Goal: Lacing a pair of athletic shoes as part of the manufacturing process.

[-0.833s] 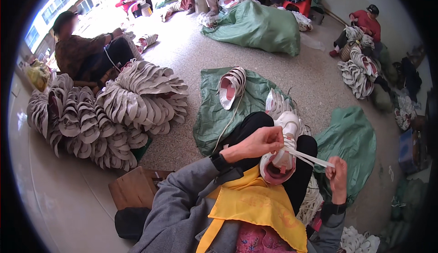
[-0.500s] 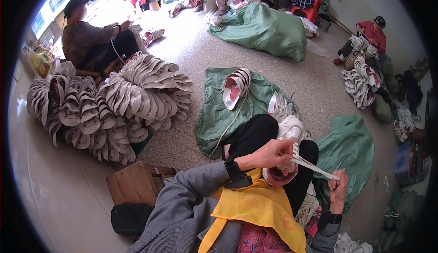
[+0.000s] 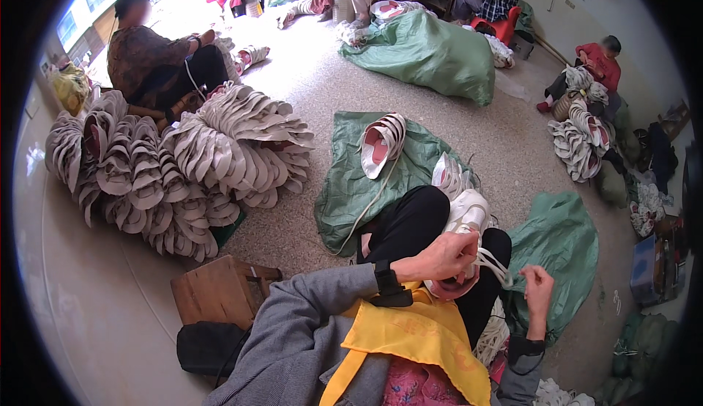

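Observation:
A white shoe upper (image 3: 469,212) with a pink lining lies across my lap between my knees. My left hand (image 3: 448,254) is closed over its opening and pinches white shoelaces (image 3: 495,265). Slack, the laces curve from that hand toward the right. A short way off, my right hand (image 3: 538,283) is raised with curled fingers close to the loop of the laces; whether it grips anything is too small to tell. Just beyond the shoe stands a row of nested white uppers (image 3: 450,174).
Ahead, more stacked uppers (image 3: 382,146) rest on a green sheet (image 3: 340,186). A large heap of uppers (image 3: 146,186) stands left, near a wooden stool (image 3: 216,292). Another green sheet (image 3: 560,237) lies right. A full green sack (image 3: 432,54) and several seated people are farther off.
The laces, pulled straight between my hands before, now hang in a slack curve. My right hand has shifted slightly up and left, its fingers off the stretch of lace it held.

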